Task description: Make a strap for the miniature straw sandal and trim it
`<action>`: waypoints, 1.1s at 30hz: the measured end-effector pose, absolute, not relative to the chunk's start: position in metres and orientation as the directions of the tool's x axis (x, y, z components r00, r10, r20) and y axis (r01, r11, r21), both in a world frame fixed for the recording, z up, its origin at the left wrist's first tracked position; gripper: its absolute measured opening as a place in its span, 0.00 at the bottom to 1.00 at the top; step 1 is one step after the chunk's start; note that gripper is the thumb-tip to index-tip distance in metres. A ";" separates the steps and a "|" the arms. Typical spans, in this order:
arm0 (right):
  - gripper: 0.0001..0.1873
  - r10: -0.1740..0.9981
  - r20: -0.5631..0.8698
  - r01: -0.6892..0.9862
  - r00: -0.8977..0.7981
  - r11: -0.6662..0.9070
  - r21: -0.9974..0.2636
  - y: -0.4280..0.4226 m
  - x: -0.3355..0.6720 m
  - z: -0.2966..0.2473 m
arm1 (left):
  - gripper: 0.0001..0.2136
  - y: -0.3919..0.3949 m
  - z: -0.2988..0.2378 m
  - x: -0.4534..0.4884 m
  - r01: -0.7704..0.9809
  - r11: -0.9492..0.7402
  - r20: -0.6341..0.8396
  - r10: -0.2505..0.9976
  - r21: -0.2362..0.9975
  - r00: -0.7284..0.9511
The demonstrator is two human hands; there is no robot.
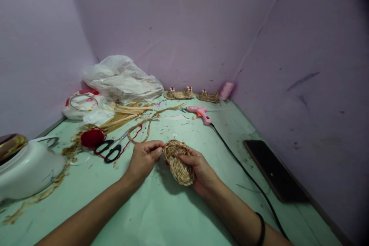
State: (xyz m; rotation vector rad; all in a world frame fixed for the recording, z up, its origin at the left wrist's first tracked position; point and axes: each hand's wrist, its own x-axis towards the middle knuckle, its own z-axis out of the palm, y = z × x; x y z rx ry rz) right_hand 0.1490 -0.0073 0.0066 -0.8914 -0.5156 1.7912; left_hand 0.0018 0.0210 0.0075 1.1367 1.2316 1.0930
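Presently, I have the right hand [202, 169] gripping an oval, tan braided-straw piece [181, 170] (long axis running far-left). Left hand [144, 160] pinches its far-left edge.

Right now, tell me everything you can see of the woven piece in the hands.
The woven piece is tan, roughly oval, apparently coiled from twisted fibre cord, with red showing at its edges. It is tilted, seemingly raised above the green table. The right hand grips its side, thumb across its face; the left hand pinches at its upper left edge.
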 end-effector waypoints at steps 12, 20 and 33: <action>0.17 0.925 -0.344 -0.593 -0.160 -0.369 -0.716 -0.009 0.148 0.009 | 0.09 0.022 0.003 0.002 -0.117 0.222 -0.218 0.975 0.968 0.045; 0.14 0.945 -0.319 -0.542 -0.070 -0.305 -0.783 -0.008 0.147 -0.002 | 0.15 0.022 0.008 0.001 -0.058 0.210 -0.198 0.965 0.976 0.170; 0.23 0.896 0.425 0.535 0.127 0.299 -0.790 -0.017 0.162 0.009 | 0.15 0.022 0.006 0.004 -0.096 0.277 -0.269 0.959 0.956 0.084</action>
